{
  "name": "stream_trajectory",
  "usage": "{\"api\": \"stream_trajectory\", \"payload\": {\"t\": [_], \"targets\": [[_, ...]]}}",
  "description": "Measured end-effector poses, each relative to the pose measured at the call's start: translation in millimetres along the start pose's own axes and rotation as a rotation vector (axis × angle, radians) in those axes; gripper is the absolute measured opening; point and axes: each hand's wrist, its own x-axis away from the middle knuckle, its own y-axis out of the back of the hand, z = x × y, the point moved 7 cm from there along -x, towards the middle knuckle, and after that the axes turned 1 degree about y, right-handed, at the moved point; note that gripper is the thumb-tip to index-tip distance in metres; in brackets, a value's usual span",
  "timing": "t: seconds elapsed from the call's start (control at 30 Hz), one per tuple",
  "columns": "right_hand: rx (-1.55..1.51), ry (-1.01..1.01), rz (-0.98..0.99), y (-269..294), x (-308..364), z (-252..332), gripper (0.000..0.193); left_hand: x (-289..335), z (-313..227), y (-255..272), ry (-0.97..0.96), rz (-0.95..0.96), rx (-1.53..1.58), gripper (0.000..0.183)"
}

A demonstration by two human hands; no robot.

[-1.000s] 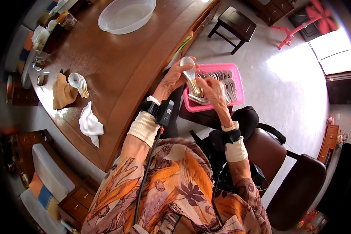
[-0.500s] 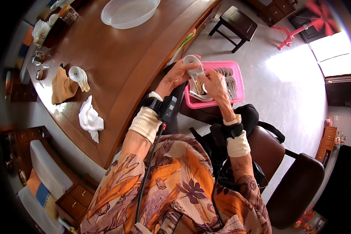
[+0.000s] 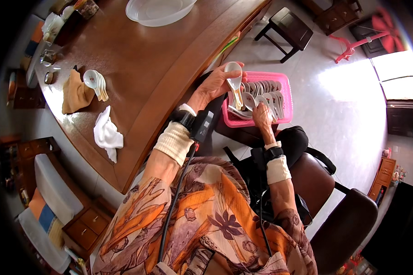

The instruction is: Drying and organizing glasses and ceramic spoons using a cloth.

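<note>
My left hand [image 3: 212,87] holds a small stack of white soup spoons [image 3: 234,81], thumb over the top one, at the left side of a pink plastic basket [image 3: 287,98]. The spoons' yellowish handles point down toward the basket. Inside the basket lie many more white soup spoons [image 3: 275,101] in overlapping rows, some with a small reddish mark in the bowl. My right hand [image 3: 263,118] reaches over the basket's near edge with its fingers closed on a soup spoon [image 3: 260,99] there. The fingertips are partly hidden.
On the wooden table [image 3: 142,68] at left lie another stack of soup spoons [image 3: 95,83], a brown cloth [image 3: 76,94], a white cloth [image 3: 108,134] and a translucent plastic basin [image 3: 160,13]. A dark stool [image 3: 290,28] and a pink fan [image 3: 353,48] stand beyond.
My right hand has left the spoons in my left hand and moved down to the basket's near side. My left hand still holds its stack, now more fully seen.
</note>
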Motion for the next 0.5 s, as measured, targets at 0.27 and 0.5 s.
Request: {"api": "stream_trajectory", "payload": {"t": [0.27, 0.5], "targets": [[0.129, 0.067, 0.005, -2.4, 10.2, 31.8, 0.018, 6.2, -2.9, 10.6, -0.003, -0.035, 0.0, 0.043], [0.208, 0.173, -0.038, 0.9, 8.3, 31.1, 0.019, 4.2, -5.7, 11.9, -0.027, -0.025, 0.019, 0.047]]}}
